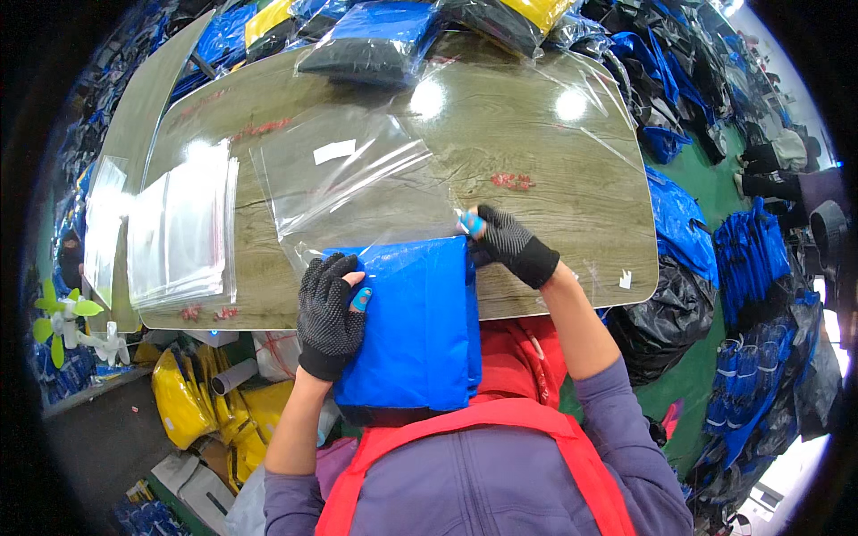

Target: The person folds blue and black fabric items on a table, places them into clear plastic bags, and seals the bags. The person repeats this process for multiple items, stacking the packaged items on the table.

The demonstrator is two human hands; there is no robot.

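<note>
A folded blue packet (407,322) of smooth sheet material, with a dark strip along its near end, spans the table's front edge toward my body. My left hand (331,313), in a black dotted glove with bare fingertips, grips its left side, thumb on top. A clear plastic bag (366,179) lies flat beyond it, its near edge meeting the packet's far end; how far they overlap is hard to see. At the packet's far right corner my right hand (514,246), gloved alike, pinches the bag's near right edge. Blue wraps show on both thumbs.
A stack of clear bags (179,232) lies left on the wood-patterned table (563,241). Bagged blue-and-black packets (371,40) line its far edge. Yellow pieces (183,402) sit below left, near a small green-bladed fan (63,317). Black and blue bundles (666,313) crowd the right.
</note>
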